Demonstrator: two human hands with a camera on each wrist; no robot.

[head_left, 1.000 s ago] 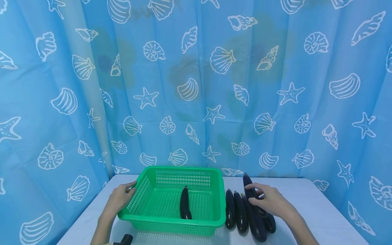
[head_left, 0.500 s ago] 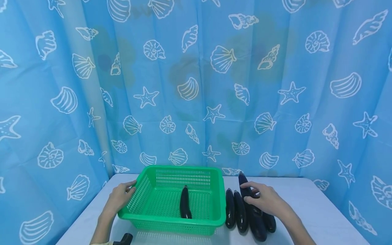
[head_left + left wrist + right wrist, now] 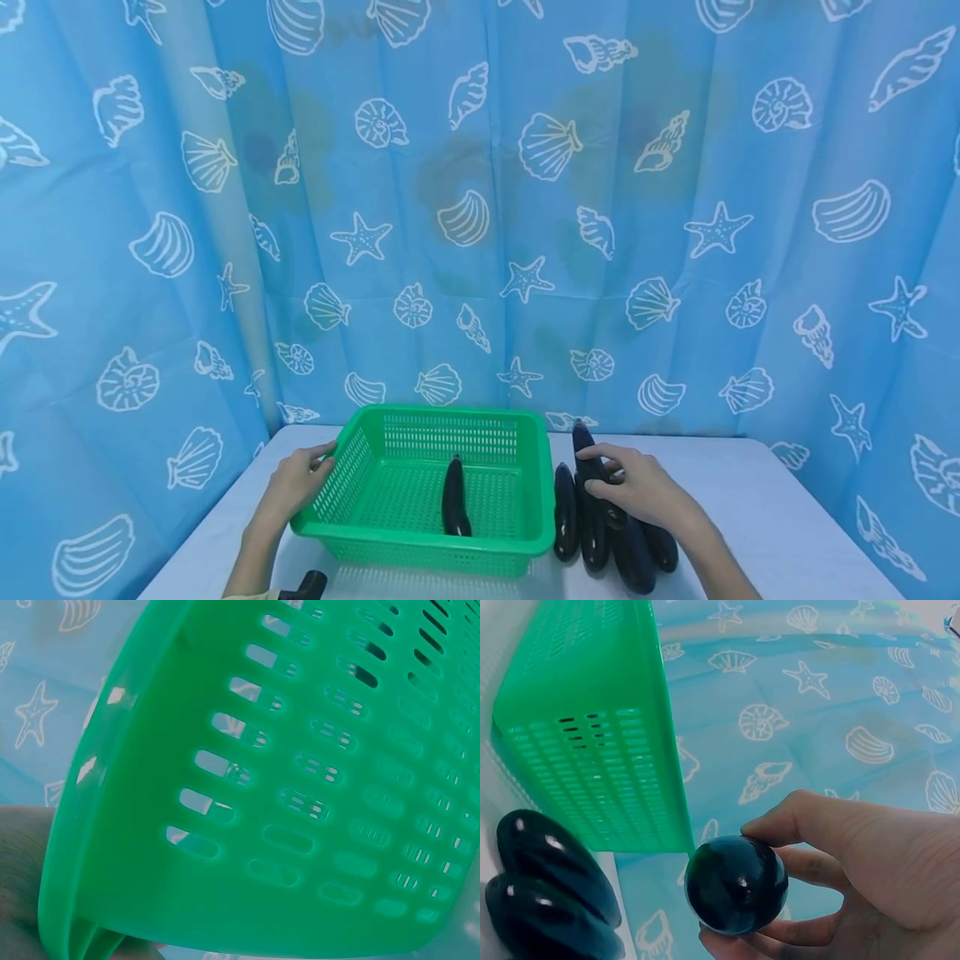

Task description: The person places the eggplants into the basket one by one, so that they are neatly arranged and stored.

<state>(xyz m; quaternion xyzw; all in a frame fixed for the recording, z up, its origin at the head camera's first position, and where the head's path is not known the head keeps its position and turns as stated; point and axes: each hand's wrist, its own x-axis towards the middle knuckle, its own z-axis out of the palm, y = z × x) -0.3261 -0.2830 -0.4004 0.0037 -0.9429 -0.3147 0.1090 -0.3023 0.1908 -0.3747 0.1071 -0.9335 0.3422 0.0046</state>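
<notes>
My right hand (image 3: 641,487) grips a dark purple eggplant (image 3: 582,442) between thumb and fingers, above several other eggplants on the table. In the right wrist view the held eggplant (image 3: 736,885) faces the camera with its rounded end, raised to the right of the green basket (image 3: 604,772). My left hand (image 3: 296,483) holds the left rim of the basket (image 3: 420,543); its fingertips are partly hidden there. One eggplant (image 3: 454,500) lies inside the basket. Beside the basket's right wall lie the loose eggplants (image 3: 566,517), partly covered by the held one.
A white table (image 3: 772,517) carries everything. Behind it hangs a blue curtain (image 3: 480,333) with white shell and starfish prints. A black tube-like object (image 3: 306,586) shows near the left wrist.
My right hand has moved left with the eggplant, towards the basket. The left hand stays at the rim, and the basket and the eggplant in it look unmoved.
</notes>
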